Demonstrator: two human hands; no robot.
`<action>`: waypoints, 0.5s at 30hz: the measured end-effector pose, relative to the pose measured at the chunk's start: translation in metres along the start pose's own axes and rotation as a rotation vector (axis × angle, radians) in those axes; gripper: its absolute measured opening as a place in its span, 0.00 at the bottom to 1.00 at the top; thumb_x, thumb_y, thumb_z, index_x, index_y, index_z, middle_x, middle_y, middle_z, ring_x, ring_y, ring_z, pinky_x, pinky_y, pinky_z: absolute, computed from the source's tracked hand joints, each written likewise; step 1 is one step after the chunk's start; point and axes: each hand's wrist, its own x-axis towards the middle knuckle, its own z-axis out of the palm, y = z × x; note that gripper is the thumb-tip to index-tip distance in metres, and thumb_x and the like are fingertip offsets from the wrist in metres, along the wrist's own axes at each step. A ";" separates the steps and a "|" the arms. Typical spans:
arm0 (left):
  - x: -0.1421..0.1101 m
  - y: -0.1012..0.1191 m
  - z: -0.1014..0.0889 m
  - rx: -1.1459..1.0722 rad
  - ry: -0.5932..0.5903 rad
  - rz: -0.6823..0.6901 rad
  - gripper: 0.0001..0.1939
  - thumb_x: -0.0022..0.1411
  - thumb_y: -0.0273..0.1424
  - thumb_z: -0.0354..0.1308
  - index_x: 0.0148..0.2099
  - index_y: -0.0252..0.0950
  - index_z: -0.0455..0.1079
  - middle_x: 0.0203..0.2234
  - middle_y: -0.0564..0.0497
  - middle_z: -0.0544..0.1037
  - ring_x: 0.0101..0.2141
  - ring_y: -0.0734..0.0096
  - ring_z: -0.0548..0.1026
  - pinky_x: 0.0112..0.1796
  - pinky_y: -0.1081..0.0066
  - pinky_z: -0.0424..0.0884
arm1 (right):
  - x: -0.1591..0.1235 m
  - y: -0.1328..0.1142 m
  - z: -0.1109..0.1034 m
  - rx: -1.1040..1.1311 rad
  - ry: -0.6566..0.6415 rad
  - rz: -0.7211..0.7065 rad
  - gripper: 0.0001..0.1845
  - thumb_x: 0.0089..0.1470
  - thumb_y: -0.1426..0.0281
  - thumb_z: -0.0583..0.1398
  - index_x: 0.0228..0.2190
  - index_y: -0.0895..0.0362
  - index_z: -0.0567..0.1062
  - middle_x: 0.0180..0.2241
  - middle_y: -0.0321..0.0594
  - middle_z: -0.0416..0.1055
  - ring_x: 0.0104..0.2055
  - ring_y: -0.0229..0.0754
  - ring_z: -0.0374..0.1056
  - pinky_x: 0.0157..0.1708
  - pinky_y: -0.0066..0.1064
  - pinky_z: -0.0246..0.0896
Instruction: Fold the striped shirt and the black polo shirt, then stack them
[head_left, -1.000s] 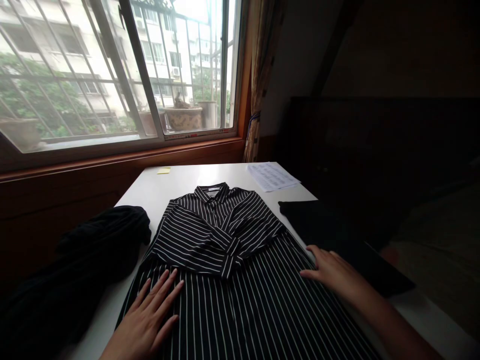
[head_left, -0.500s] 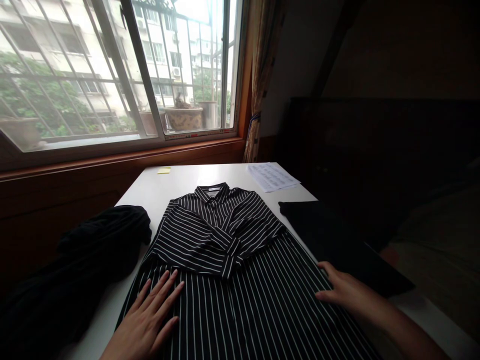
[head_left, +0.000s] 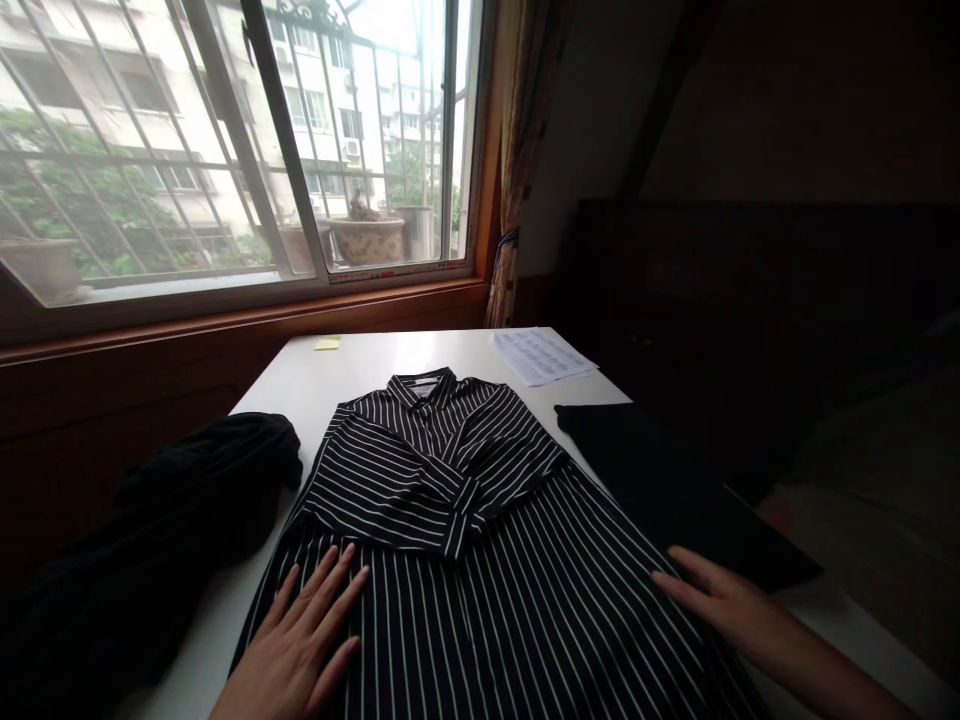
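A black shirt with white stripes (head_left: 480,620) lies spread on the table, collar toward the window. Its two sleeves (head_left: 390,470) are folded inward and cross at the cuffs over the chest. My left hand (head_left: 296,635) rests flat on the shirt's lower left part, palm down with fingers spread. At the shirt's right side edge is my right hand (head_left: 712,595), thumb over the cloth and forefinger a little apart from it. Its other fingers are mostly hidden. The shirt's hem runs out of view at the bottom.
A heap of dark cloth (head_left: 217,500) lies on the left side of the white table (head_left: 360,355). Flat dark cloth (head_left: 675,480) lies along the right. Printed sheets (head_left: 544,355) and a yellow sticky note (head_left: 328,342) are at the far end, below a barred window (head_left: 360,150).
My right hand has slid along the shirt's right edge toward me, and its thumb and forefinger have come closer together. My left hand has stayed in place on the shirt.
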 end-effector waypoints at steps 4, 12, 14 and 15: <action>-0.001 0.014 -0.004 0.018 0.050 -0.016 0.34 0.70 0.47 0.49 0.73 0.46 0.46 0.68 0.50 0.59 0.65 0.58 0.59 0.65 0.58 0.45 | 0.010 -0.004 -0.011 -0.009 0.031 -0.047 0.33 0.46 0.46 0.57 0.46 0.55 0.76 0.52 0.48 0.76 0.58 0.60 0.68 0.58 0.43 0.63; -0.009 0.053 0.001 0.045 0.093 -0.042 0.36 0.68 0.52 0.48 0.73 0.48 0.45 0.65 0.48 0.64 0.61 0.50 0.66 0.57 0.50 0.60 | 0.023 -0.020 -0.041 0.077 -0.115 -0.109 0.19 0.53 0.49 0.54 0.31 0.50 0.74 0.32 0.43 0.77 0.40 0.55 0.74 0.40 0.37 0.67; -0.010 0.056 0.001 0.022 0.081 -0.030 0.36 0.68 0.52 0.48 0.73 0.50 0.45 0.64 0.49 0.65 0.59 0.48 0.67 0.55 0.50 0.63 | 0.026 -0.016 -0.045 0.129 -0.133 -0.094 0.19 0.53 0.49 0.54 0.32 0.49 0.74 0.32 0.44 0.76 0.39 0.55 0.74 0.39 0.38 0.67; -0.010 0.054 0.001 0.002 0.069 -0.031 0.35 0.69 0.52 0.48 0.72 0.52 0.45 0.65 0.50 0.65 0.59 0.48 0.68 0.55 0.50 0.64 | 0.027 -0.014 -0.045 0.156 -0.129 -0.074 0.18 0.53 0.49 0.54 0.33 0.48 0.73 0.34 0.45 0.77 0.40 0.56 0.74 0.40 0.38 0.67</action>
